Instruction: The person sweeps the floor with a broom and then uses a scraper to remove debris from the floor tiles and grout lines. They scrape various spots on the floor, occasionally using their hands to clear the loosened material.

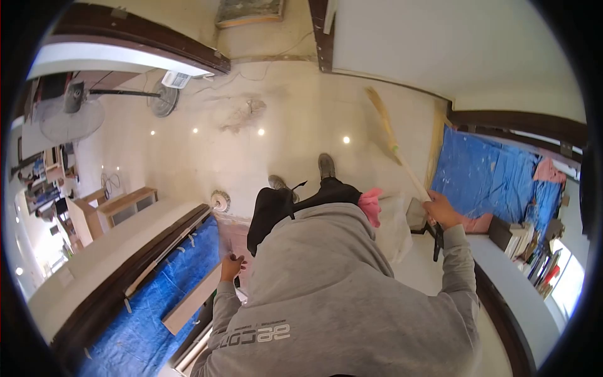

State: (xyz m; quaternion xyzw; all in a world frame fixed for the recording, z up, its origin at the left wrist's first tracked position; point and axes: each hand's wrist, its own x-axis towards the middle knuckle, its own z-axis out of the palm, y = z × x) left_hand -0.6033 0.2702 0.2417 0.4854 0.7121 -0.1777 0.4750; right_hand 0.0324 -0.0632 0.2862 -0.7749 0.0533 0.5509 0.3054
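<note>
My right hand (443, 210) is wrapped round the pale handle of a broom (408, 171). The broom slants away from me, and its long straw bristles (380, 112) reach the floor ahead and to the right. Low at my left side is my left hand (232, 267), its fingers loosely bent and apart, with nothing visible in it. Beside that hand lies a long wooden board (191, 301). A pink cloth (370, 207) hangs at my right hip, near a translucent plastic sheet or bag (394, 235).
Pale floor (301, 107) with a dark smudged patch (251, 110) extends ahead. A standing fan (72, 110) is at far left, near wooden cabinets (125, 204). Blue tarps (483, 173) cover areas on both sides. Books (534, 267) stand at right. A round brush-like object (220, 200) sits at left.
</note>
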